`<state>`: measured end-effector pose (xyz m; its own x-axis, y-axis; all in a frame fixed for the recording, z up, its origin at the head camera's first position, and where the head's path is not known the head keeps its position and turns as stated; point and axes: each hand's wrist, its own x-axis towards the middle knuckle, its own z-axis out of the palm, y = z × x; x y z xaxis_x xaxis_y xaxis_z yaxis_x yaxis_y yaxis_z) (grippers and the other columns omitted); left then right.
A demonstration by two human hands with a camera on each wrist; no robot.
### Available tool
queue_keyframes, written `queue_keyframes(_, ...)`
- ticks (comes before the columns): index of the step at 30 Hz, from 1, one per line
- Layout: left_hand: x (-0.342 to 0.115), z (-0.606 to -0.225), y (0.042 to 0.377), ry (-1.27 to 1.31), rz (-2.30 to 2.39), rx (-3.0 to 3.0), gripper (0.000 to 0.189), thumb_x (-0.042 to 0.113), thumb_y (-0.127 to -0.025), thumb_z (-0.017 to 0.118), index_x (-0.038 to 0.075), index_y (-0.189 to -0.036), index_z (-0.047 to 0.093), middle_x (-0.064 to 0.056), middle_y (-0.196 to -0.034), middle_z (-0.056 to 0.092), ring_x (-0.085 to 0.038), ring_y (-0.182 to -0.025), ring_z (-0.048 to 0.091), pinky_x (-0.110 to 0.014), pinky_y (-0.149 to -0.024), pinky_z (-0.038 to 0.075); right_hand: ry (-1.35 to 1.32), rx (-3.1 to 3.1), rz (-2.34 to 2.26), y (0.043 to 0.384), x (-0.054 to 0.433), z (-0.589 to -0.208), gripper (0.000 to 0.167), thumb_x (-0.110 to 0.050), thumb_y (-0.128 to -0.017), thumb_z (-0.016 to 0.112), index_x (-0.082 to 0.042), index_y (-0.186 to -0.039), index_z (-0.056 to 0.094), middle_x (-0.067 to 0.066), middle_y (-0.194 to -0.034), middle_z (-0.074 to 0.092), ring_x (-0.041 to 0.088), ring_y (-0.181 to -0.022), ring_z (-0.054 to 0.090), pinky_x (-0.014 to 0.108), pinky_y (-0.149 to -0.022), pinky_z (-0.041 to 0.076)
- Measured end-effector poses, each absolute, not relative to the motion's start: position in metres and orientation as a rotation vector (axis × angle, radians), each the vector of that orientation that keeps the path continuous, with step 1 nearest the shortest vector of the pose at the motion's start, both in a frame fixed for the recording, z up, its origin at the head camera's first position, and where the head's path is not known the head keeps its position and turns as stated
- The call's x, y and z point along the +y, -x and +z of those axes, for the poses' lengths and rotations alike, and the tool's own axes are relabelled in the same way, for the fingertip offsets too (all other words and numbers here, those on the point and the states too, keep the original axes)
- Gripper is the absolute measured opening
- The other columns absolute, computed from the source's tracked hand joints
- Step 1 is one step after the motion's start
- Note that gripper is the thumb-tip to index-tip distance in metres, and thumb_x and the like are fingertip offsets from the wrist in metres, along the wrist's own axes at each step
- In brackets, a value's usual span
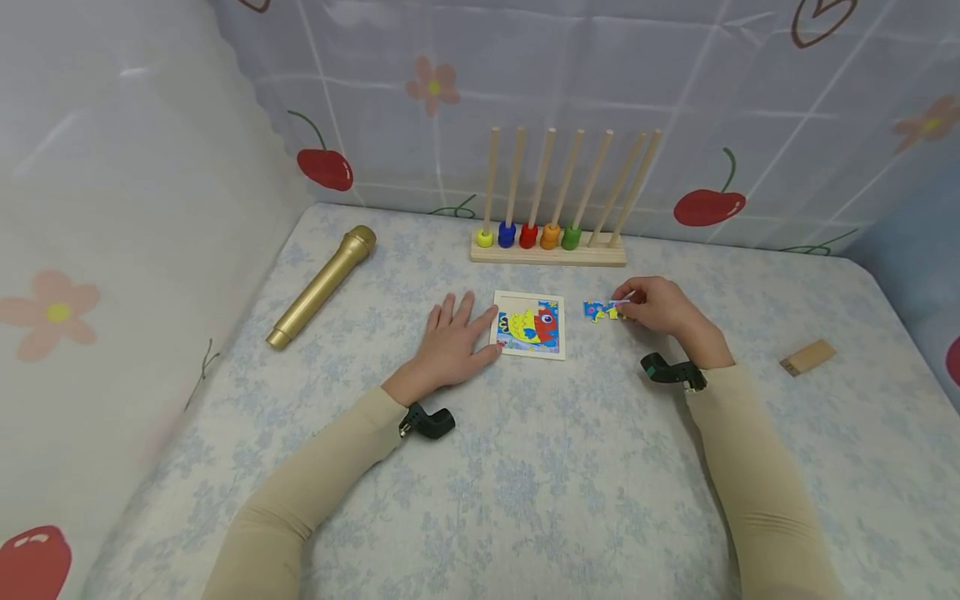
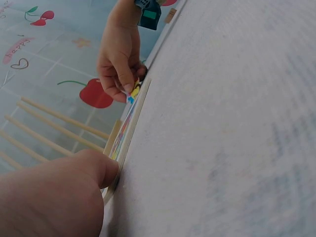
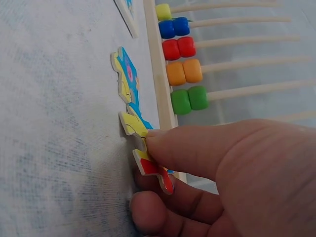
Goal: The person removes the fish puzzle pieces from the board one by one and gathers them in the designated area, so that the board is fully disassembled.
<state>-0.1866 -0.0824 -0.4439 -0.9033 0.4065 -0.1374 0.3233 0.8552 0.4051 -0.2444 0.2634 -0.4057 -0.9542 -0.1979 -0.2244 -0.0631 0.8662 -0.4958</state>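
A wooden-framed fish puzzle (image 1: pixel 528 327) lies on the table, part of its picture filled in. My left hand (image 1: pixel 452 343) rests with fingers spread at its left side, index finger and thumb against the frame's edge (image 2: pixel 129 140). To the right of the board, my right hand (image 1: pixel 654 305) pinches a puzzle piece (image 3: pixel 154 173) with red and yellow on it between thumb and fingers. Beside it lies a blue and yellow puzzle piece (image 3: pixel 126 74). Another small yellow and blue piece (image 3: pixel 132 123) is right at my thumb tip, partly hidden.
Behind the puzzle stands a wooden bead rack (image 1: pixel 548 254) with upright rods and coloured beads. A gold microphone (image 1: pixel 322 287) lies at the left. A small light-brown wooden block (image 1: pixel 808 357) is at the right. A patterned curtain (image 1: pixel 540 100) hangs along the table's back edge.
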Motion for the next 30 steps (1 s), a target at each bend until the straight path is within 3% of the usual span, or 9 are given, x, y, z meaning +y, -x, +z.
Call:
queue_keyframes(7,-0.0833,-0.4415,0.1862,-0.563,0.566,2.813,0.069,0.049,-0.102,0.049,0.024,-0.163,0.028,-0.018,-0.173,0.005,-0.044,-0.159,-0.006,-0.062,-0.126,0.002,0.219,2.797,-0.715,0.2428,0.2614,-0.405,0.024,-0.015,-0.097,0.064,0.0,-0.115,0.069,0.024,-0.107,0.067,0.032,-0.09,0.058,0.032,-0.072,0.045)
queue_keyframes(19,-0.0834,-0.4428,0.1866,-0.557,0.572,2.811,0.069,0.049,-0.102,0.049,0.024,-0.163,0.028,-0.017,-0.173,0.005,-0.044,-0.159,-0.007,-0.062,-0.126,0.001,0.195,2.793,-0.7,0.2417,0.2588,-0.4049,0.024,-0.016,-0.097,0.065,0.001,-0.114,0.069,0.022,-0.104,0.068,0.031,-0.088,0.059,0.033,-0.072,0.046)
queue_keyframes(30,-0.083,-0.4399,0.1843,-0.56,0.587,2.805,0.069,0.048,-0.102,0.05,0.023,-0.163,0.029,-0.018,-0.173,0.006,-0.045,-0.159,-0.006,-0.062,-0.126,0.001,0.161,2.796,-0.701,0.2399,0.2576,-0.4091,0.023,-0.015,-0.098,0.064,0.0,-0.114,0.069,0.022,-0.108,0.068,0.032,-0.093,0.059,0.04,-0.08,0.049)
